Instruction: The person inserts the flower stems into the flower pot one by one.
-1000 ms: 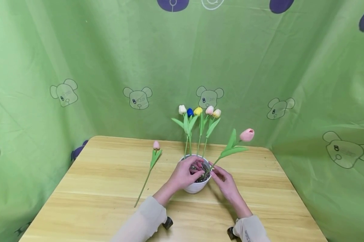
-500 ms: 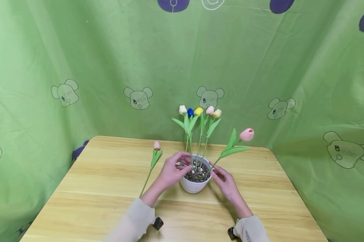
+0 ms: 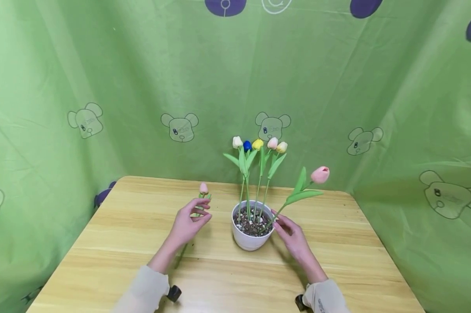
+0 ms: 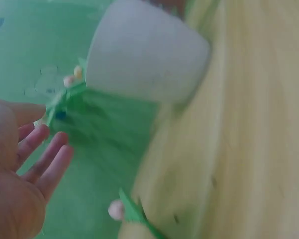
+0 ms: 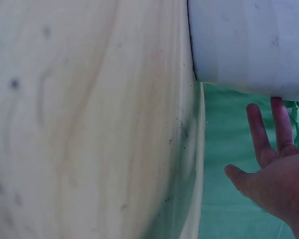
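Observation:
In the head view my left hand [image 3: 189, 222] hovers over a loose pink tulip [image 3: 203, 188], hiding much of its stem. The left wrist view shows my left hand [image 4: 27, 169] holding nothing. A white plant pot [image 3: 250, 241] of dark, speckled soil [image 3: 255, 228] stands at mid-table. My right hand [image 3: 292, 237] is at the pot's right rim, its thumb and forefinger around the lower stem of a larger pink tulip [image 3: 320, 174] that leans right. In the right wrist view other fingers of my right hand [image 5: 279, 169] extend toward the pot wall [image 5: 254, 45].
White [image 3: 237, 142], blue [image 3: 247, 145], yellow [image 3: 257, 144], pale pink [image 3: 272, 143] and cream [image 3: 282, 147] tulips rise from the back of the pot. A green curtain [image 3: 220, 65] encloses the wooden table [image 3: 114, 243] at the back and sides.
My left hand has withdrawn from over the pot and moved left above the loose tulip, uncovering the soil. My right hand and the leaning tulip have stayed in place.

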A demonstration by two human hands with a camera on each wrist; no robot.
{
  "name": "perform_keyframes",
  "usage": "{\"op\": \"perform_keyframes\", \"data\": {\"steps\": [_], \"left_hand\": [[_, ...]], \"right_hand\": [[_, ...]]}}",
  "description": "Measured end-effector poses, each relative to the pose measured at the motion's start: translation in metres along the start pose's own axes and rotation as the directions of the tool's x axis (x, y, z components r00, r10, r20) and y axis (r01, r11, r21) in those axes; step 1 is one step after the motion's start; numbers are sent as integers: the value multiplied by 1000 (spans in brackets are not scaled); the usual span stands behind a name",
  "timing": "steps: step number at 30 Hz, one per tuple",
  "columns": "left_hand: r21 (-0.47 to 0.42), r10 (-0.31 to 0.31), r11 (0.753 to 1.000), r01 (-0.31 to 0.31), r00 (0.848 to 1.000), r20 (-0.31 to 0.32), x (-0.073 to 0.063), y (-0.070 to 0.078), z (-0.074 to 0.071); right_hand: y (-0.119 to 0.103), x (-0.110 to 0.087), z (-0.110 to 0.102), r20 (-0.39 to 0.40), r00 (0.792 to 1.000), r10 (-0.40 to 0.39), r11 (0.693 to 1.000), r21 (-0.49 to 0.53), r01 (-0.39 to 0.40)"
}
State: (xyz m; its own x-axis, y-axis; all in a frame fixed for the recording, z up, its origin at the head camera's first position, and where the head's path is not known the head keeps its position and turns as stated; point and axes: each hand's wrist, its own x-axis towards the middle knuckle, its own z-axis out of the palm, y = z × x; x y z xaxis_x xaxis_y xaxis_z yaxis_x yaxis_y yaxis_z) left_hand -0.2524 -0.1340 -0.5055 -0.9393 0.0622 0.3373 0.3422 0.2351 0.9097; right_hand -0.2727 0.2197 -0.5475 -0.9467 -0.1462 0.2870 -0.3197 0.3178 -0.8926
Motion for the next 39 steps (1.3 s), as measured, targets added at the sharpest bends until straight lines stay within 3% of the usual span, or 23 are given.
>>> {"op": "perform_keyframes", "data": {"steps": [7,13,21,39], "left_hand": [[84,-83,993,86,996,-38,-18,-29,-25],[181,-133,973,141,989,-59,-26,-45,-34],[290,-201,934,210,978,-60,-31,-59,-31],[241,-279,928,285,959,-59,-28,-65,-20]], "right_hand": [[0,0,0,0,1000,19,1000,-6,-19],[-2,1,0,-10,1000,-1,1000,-7,1],[-5,0,1,-6,1000,-26,1000,2,26],[2,1,2,-14,1000,-22,999,23,22]]}}
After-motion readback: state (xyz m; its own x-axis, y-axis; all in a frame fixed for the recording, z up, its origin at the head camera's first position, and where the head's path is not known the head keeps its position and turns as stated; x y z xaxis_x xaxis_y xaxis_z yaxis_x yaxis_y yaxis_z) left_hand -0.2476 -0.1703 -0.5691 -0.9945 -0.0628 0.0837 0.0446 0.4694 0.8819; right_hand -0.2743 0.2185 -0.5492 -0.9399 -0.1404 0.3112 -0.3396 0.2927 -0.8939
